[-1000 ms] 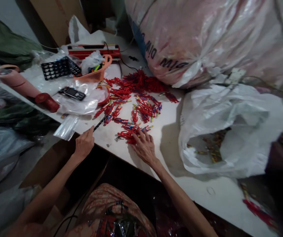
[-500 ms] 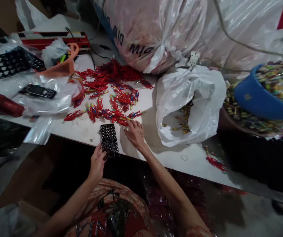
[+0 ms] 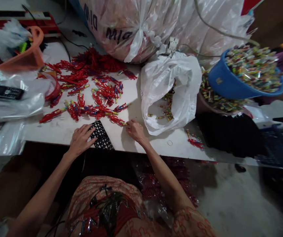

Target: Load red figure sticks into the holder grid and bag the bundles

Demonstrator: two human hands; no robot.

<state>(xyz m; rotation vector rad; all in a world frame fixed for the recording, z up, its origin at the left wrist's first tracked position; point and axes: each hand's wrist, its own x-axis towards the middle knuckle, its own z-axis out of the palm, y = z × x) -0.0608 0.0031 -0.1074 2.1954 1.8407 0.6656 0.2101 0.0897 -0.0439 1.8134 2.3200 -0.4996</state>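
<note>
My left hand (image 3: 82, 140) lies on the left side of a black plastic tray (image 3: 103, 138) full of small holes, its fingers stretched and apart. The tray sits at the table's front edge. To its right, my right hand (image 3: 134, 130) is closed, fingertips pinching the yellow end of a slim red plastic figure (image 3: 116, 120). That figure rests on the white table beside a loose row of similar red figures (image 3: 74, 108) with yellow and blue parts. Behind the row lies a larger pile of red figures (image 3: 92, 64).
A white plastic bag (image 3: 153, 95) stands open on the right, small yellowish pieces inside. Beyond it is a heaped blue bucket (image 3: 220, 77). On the left are an orange basket (image 3: 25, 59), a phone (image 3: 3, 91) and clear plastic bags (image 3: 30, 102). Big stuffed sacks (image 3: 121, 19) fill the back.
The view has shifted right. My left hand has gone from gripping the tray's near edge to lying on its side, and the tray is turned. My right hand has closed and drawn a figure from the row.
</note>
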